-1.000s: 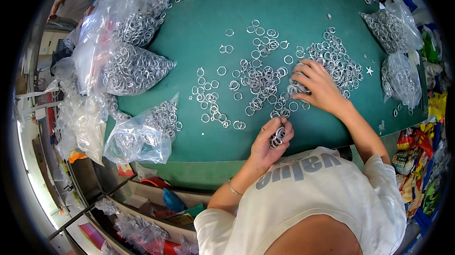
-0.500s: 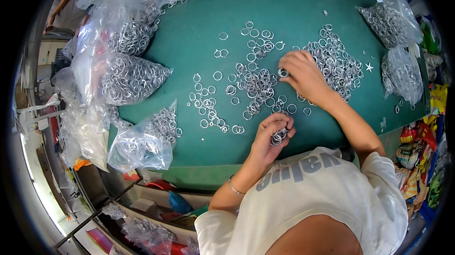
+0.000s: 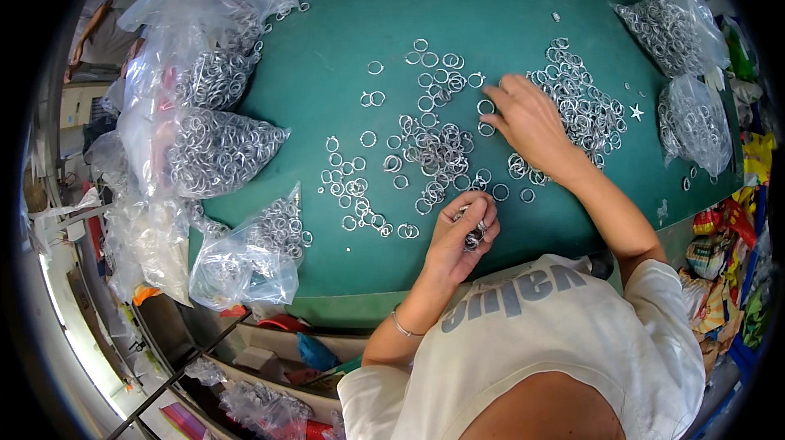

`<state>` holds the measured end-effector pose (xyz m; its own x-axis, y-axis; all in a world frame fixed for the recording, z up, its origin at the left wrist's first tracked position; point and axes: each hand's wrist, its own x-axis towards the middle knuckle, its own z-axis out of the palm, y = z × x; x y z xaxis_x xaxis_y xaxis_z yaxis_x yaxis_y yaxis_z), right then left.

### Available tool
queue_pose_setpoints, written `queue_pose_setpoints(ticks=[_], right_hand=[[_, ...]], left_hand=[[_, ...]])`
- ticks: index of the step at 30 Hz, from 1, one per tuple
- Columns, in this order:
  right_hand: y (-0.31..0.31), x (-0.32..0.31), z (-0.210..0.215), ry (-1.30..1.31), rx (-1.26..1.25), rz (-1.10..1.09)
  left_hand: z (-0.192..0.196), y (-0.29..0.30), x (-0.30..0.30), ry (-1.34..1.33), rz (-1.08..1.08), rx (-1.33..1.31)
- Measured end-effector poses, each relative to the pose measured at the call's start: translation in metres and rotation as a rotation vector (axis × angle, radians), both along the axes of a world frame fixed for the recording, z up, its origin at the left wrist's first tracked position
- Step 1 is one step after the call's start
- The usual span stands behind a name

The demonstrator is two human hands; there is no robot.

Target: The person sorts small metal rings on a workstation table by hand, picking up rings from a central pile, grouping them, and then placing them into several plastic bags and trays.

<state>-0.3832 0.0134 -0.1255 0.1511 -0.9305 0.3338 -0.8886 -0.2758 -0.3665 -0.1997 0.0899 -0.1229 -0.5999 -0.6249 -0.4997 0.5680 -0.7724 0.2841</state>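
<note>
My left hand (image 3: 459, 231) is closed around several silver metal rings (image 3: 474, 237), just off the near edge of the green table. Above it, my right hand (image 3: 530, 117) reaches over the table with thumb and fingers apart. Two rings lie at its fingertips, an upper ring (image 3: 486, 106) and a lower ring (image 3: 486, 128); the thumb tip is beside them, and I cannot tell whether it touches. A heap of rings (image 3: 441, 150) lies left of the right hand, and a larger pile (image 3: 582, 109) spreads behind it to the right.
Plastic bags full of rings (image 3: 221, 150) crowd the table's left side, with a smaller open bag (image 3: 274, 231) nearer. More bags (image 3: 693, 125) stand on the right, close to a silver star (image 3: 636, 112). Loose rings (image 3: 352, 186) are scattered left of the middle heap.
My right hand's fingers have spread apart, and two separate rings now show at their tips where a ring was between them. My left hand has shifted slightly left, keeping its rings.
</note>
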Motion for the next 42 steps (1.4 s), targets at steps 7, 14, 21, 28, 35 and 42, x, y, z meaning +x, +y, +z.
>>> queue_pose_setpoints(ticks=[7, 14, 21, 28, 35, 42], right_hand=[[0.002, -0.012, -0.006, -0.102, 0.075, 0.020], [0.005, -0.025, 0.026, -1.880, 0.828, 0.249], [-0.031, -0.015, 0.006, -1.980, 0.925, 0.067], [-0.058, -0.013, 0.004, -0.408, 0.359, -0.063], [-0.068, -0.020, -0.012, -0.070, 0.196, -0.152], [-0.077, -0.041, -0.004, 0.051, 0.240, -0.078]], left_hand=[[0.003, 0.002, -0.002, -0.023, -0.048, -0.021], [0.016, -0.005, -0.003, -0.171, -0.060, -0.091], [0.007, -0.043, 0.028, -0.382, -0.033, -0.272], [0.003, -0.132, 0.028, -1.492, -0.018, -1.430], [-0.005, -0.147, -0.001, -1.704, -0.366, -1.438], [-0.006, -0.152, 0.014, -1.588, -0.175, -1.369]])
